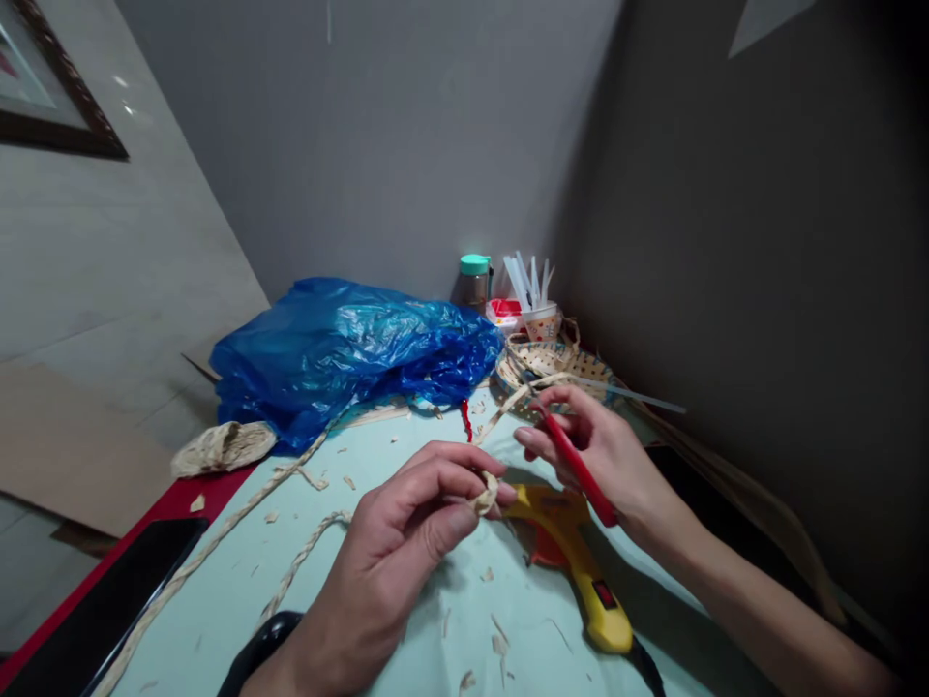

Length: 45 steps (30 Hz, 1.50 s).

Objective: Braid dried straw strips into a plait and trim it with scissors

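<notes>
My left hand (406, 552) pinches a short looped piece of twisted straw cord (485, 498) between thumb and fingers. In my right hand (606, 450) are red-handled scissors (577, 465), their metal tip pointing up and left, apart from the cord. Beneath my hands lies a yellow glue gun (599, 586) with an orange trigger. Long straw rope (218, 542) runs along the table's left side, and a shorter twisted piece (309, 552) ends behind my left hand. Just beyond my right hand sits a shallow woven basket (541, 356).
A crumpled blue plastic bag (341, 348) fills the back left, beside a straw bundle (224, 448). Behind stand a teal-lidded jar (474, 281) and a paper cup (543, 321) of translucent sticks. A black phone-like slab (108, 600) lies at left. Straw scraps dot the pale green tabletop (406, 668).
</notes>
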Available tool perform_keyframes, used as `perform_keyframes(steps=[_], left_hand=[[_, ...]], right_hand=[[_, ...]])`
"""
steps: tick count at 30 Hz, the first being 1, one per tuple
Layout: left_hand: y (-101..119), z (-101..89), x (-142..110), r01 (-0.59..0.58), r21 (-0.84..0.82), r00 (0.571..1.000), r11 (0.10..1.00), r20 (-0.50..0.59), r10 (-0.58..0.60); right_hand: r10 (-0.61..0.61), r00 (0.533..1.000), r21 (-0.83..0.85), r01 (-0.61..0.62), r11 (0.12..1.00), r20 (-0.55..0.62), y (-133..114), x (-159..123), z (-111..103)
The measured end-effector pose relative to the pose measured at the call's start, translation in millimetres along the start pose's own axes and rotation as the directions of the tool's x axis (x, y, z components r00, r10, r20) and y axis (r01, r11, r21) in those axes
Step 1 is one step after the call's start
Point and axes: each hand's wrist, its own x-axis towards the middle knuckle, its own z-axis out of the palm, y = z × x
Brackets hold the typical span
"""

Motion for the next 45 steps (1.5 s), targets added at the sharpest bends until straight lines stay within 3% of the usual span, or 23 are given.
perform_keyframes(steps=[3,4,6,8,10,19,28,34,45], left_hand=[[2,-4.0,3,-0.041,0.003,0.991,0.999,-0.126,0.041],[2,-5.2,4,-0.054,0.000,0.986,0.999,-0.158,0.053],[3,-7.2,6,-0.086,0.017,0.975,0.996,-0.204,0.087],[2,-8.6,6,-0.101,0.039,0.968,0.994,-0.226,0.107],[2,-9.6,5,-0.095,0.058,0.968,0.994,-0.228,0.106],[8,-9.2,3,-0.124,0.154,0.966,0.980,-0.209,0.155],[3,-5.8,3,-0.092,0.053,0.969,0.994,-0.227,0.102],[5,-11.2,5,-0.031,0.055,0.977,0.998,-0.207,0.041],[4,-12.5,5,-0.006,-0.040,0.985,0.999,-0.174,-0.001]], right_hand=[[-0.165,0.981,-0.229,0.139,0.964,-0.101,-16,-7,-7],[-0.263,0.963,-0.331,0.230,0.915,-0.057,-22,-11,-8],[-0.410,0.901,-0.454,0.428,0.781,0.145,-32,-21,-7],[-0.473,0.826,-0.489,0.563,0.667,0.307,-38,-27,-4],[-0.486,0.784,-0.511,0.621,0.595,0.387,-38,-30,-1],[-0.559,0.708,-0.644,0.676,0.358,0.432,-37,-26,-6],[-0.559,0.687,-0.662,0.688,0.297,0.464,-39,-26,-11],[-0.612,0.625,-0.675,0.712,0.193,0.484,-32,-26,-17],[-0.660,0.566,-0.706,0.704,0.076,0.494,-27,-22,-16]])
